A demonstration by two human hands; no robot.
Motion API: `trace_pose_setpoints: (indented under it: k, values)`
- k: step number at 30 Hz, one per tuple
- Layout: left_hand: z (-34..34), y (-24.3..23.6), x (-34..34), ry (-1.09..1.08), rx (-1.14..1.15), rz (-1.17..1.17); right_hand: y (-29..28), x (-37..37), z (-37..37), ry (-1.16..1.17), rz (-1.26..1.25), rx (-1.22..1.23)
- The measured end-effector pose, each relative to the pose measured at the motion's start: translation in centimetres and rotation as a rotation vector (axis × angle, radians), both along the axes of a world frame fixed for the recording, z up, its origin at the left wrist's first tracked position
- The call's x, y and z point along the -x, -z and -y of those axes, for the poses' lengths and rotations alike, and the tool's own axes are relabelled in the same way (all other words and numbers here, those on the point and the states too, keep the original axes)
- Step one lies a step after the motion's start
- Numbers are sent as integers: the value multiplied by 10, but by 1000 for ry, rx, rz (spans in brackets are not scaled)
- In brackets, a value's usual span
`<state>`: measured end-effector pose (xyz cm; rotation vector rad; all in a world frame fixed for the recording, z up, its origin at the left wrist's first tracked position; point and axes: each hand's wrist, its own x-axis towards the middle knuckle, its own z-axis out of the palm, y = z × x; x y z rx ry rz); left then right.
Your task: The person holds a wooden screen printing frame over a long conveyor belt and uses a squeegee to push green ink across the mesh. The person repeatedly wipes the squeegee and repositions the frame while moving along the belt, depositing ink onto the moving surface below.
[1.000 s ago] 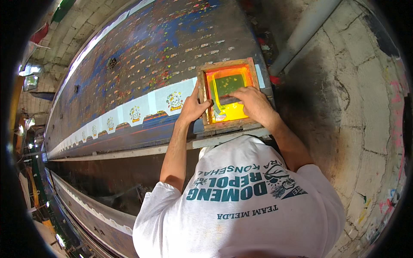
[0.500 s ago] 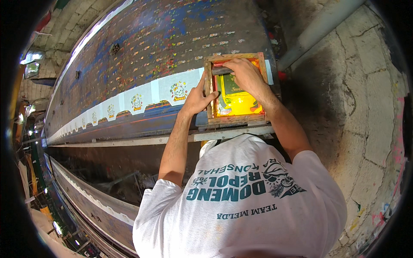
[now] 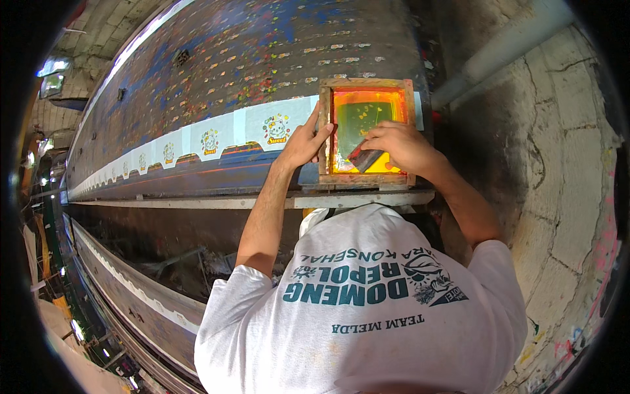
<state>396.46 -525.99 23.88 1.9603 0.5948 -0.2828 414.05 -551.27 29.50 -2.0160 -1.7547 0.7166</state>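
Note:
A wooden screen printing frame [image 3: 327, 98] lies at the right end of the long table, by its near edge. My left hand [image 3: 304, 144] grips the frame's left side, with the thumb over the wood and the index finger stretched along its outside. In my right hand [image 3: 401, 148] is a squeegee [image 3: 365, 158] with a dark handle, tilted against the mesh near the frame's close end. Bright yellow ink [image 3: 382, 164] gathers beside the squeegee. Farther up, the mesh [image 3: 359, 113] shows green with yellow specks and an orange-red border.
Left of the frame runs a row of pale fabric pieces [image 3: 226, 134] printed with a cartoon design. The dark tabletop [image 3: 216, 79] is spotted with old ink. A metal rail [image 3: 230, 203] edges it. A grey pipe [image 3: 502, 52] and cracked concrete [image 3: 558, 144] are at the right.
My right hand has drawn the squeegee from the far end of the frame to the near end. The yellow ink has shifted with it. My left hand stays on the frame's left side.

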Motion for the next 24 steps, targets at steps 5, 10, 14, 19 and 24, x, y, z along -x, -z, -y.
trace_pose_setpoints:
  k: [5,10,14,19,24]
  values:
    - [2,-3,1,2,-25,-26,20,11,16,309,34,-235]
    - [0,-3,2,23,-24,-42,43,28,6,545,194,-334]
    - [-4,-1,-1,51,1,-21,45,21,-7,576,244,-327]
    - [-5,3,2,59,24,-5,47,-6,-30,604,245,-304]
    - [-5,5,3,35,33,14,40,-18,-37,583,211,-236]
